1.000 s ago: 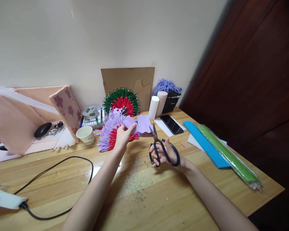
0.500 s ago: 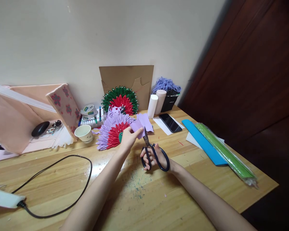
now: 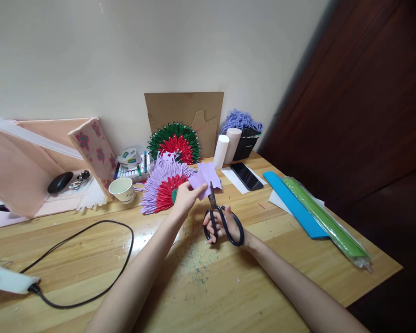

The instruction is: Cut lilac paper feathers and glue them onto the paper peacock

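Note:
My left hand pinches a small piece of purple paper between thumb and fingers. The fingers of my right hand are in the black handles of a pair of scissors. Their dark blades point up, right beside the paper's edge; whether they touch it I cannot tell. Behind the held piece lies another purple sheet. Just left of my left hand is a fan-shaped paper craft with purple and red folded petals. A green and red one stands behind it.
A brown cardboard sheet leans on the wall. A paper cup, markers and a pink fabric box stand left. To the right are a phone, blue paper and a green packet. A black cable loops front left.
The view has shifted slightly. Both hands keep their holds, and the scissors' blades now sit a little to the right of the held paper's edge.

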Tool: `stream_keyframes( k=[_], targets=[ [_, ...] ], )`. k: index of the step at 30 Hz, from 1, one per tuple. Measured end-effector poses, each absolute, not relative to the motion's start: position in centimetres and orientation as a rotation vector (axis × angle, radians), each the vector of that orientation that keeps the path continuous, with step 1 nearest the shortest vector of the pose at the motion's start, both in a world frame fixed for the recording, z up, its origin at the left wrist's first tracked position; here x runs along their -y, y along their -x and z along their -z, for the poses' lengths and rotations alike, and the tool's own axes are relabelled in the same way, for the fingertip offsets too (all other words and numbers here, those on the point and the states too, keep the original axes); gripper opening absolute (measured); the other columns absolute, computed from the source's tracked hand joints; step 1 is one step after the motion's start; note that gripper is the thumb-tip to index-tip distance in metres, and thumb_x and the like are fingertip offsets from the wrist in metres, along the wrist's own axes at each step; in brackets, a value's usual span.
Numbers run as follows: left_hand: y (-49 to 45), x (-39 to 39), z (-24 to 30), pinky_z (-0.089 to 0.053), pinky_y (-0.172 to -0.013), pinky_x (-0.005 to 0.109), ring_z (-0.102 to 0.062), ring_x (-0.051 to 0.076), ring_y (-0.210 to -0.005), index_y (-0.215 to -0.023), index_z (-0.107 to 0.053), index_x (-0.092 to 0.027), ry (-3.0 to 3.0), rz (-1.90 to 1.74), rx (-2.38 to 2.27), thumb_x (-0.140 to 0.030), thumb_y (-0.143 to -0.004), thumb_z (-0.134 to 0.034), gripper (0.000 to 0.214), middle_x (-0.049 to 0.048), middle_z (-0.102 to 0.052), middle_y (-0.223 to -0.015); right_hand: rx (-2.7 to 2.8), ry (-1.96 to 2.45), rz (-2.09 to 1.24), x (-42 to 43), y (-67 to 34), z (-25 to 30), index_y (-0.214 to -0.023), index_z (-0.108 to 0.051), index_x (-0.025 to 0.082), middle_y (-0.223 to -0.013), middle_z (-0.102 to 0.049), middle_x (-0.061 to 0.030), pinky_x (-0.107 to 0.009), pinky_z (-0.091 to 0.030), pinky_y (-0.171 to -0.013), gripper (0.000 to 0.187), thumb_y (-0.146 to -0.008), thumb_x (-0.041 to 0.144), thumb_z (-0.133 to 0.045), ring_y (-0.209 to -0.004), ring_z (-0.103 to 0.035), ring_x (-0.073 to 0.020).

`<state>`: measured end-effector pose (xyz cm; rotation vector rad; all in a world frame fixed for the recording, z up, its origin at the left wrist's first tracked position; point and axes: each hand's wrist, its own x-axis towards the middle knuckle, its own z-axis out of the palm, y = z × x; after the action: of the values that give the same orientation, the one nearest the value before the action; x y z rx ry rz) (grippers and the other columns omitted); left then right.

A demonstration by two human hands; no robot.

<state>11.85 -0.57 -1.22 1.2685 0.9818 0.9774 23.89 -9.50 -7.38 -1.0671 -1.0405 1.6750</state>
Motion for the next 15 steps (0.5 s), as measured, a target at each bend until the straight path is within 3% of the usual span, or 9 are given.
stream_keyframes(
  k=[8, 15],
  targets=[
    [-11.6, 0.1, 1.6, -0.039, -0.053, 0.022, -0.051, 0.011, -0.055, -0.067, -0.064, -0.010, -1.230, -0.960, -0.994, -0.035, -0.056, -0.075, 0.030, 0.0032, -0.061, -0.061, 1.000, 1.066, -1.632, 9.2, -23.4, 8.2, -0.069, -0.047, 0.017, -0.043, -0.044, 0.0070, -0.022, -0.042, -0.035, 0.074, -0.048, 0.088, -0.042, -0.031, -0.046, -0.0083],
    [-10.8, -0.7, 1.6, -0.036, -0.050, 0.021, -0.047, 0.008, -0.050, -0.065, -0.064, -0.010, -1.273, -0.897, -0.985, -0.038, -0.056, -0.074, 0.031, 0.0013, -0.059, -0.058, 0.885, 1.087, -1.668, 8.9, -23.2, 7.9, -0.065, -0.045, 0.018, -0.041, -0.042, 0.0089, -0.019, -0.035, -0.027, 0.054, -0.052, 0.067, -0.065, -0.028, -0.039, -0.0061]
  ],
)
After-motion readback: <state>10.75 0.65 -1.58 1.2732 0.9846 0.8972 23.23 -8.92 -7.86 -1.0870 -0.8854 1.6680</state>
